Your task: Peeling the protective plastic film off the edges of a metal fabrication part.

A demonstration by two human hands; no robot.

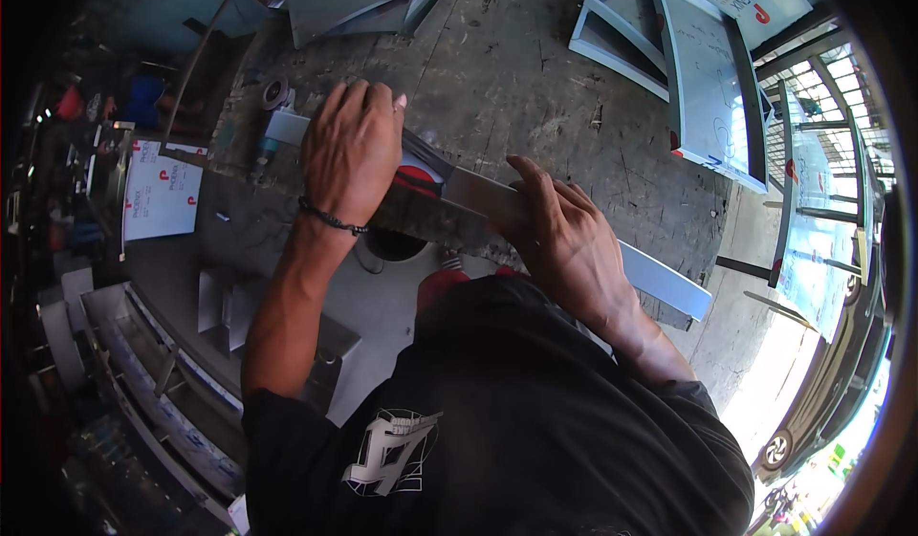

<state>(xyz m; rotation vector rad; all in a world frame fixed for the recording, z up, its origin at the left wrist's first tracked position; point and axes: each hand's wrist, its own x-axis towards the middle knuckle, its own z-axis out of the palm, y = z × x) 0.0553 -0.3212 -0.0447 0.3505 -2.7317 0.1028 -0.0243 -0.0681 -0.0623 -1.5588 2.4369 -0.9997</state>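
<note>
A long, narrow sheet-metal strip [665, 283] lies slantwise across the near part of the worktable [507, 87]. My left hand [354, 144] is closed over its left part, knuckles up, with a dark cord around the wrist. Further right, my right hand [569, 244] curls around the strip; its fingertips are partly hidden. Between the hands, the metal shows a red patch [416, 178] and a dark, folded-looking section. Left of my left hand, a power tool with a teal body [262, 158] and a round disc [276, 93] lies at the table edge.
Bent metal panels [354, 0] lie at the table's far left, and shallow metal trays [712, 77] stand at the far right. Metal troughs [158, 364] occupy the floor at left. A film-covered sheet [813, 220] leans beyond the right edge, near a parked car [822, 393].
</note>
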